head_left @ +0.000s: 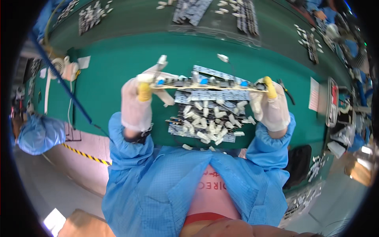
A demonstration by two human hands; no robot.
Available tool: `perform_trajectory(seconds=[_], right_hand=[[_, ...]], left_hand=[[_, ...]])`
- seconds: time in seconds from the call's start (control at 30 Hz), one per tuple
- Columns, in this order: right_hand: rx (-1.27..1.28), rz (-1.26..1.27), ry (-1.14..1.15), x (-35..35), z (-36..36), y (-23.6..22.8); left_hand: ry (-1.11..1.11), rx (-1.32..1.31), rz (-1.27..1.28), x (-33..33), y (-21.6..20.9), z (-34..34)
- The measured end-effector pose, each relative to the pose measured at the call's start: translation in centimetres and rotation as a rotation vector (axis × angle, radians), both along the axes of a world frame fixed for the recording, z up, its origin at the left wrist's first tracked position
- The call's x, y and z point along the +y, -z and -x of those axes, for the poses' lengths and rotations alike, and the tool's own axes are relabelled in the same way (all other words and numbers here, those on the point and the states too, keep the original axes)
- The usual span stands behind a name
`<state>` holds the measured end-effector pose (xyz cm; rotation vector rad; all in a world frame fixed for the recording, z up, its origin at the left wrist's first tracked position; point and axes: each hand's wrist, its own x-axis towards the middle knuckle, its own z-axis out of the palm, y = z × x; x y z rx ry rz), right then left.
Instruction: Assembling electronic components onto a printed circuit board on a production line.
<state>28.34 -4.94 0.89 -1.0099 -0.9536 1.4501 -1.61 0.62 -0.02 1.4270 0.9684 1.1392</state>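
Observation:
A long, narrow circuit board (213,86) spans the space between my hands, seen nearly edge-on, with blue and dark parts along its upper side. My left hand (136,98), in a white glove with yellow fingertips, grips its left end. Closed on the right end is my right hand (272,104), gloved alike. A thin dark wire with a white connector (223,58) sticks up beyond the board. Another white connector (162,60) shows on leads by my left hand. Below the held board lies a heap of circuit boards (183,97) with many white connectors (209,122), partly hidden.
A green mat (102,91) covers the bench. Pliers (287,93) lie right of my right hand, near a paper sheet (314,94). More boards (191,11) sit on the dark strip beyond. At left are a small white fan (58,65) and a blue hose (63,81).

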Motion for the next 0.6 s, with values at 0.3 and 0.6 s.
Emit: perform_trajectory(seconds=[0.3, 0.6], right_hand=[[-0.365, -0.097, 0.046, 1.2, 1.4, -1.3], [-1.559, -0.481, 0.031, 4.8, -3.9, 6.7]], left_hand=[[0.077, -0.399, 0.188, 0.3, 0.5, -1.0], [-0.344, 0.583, -0.037, 11.4, 6.5, 15.5]])
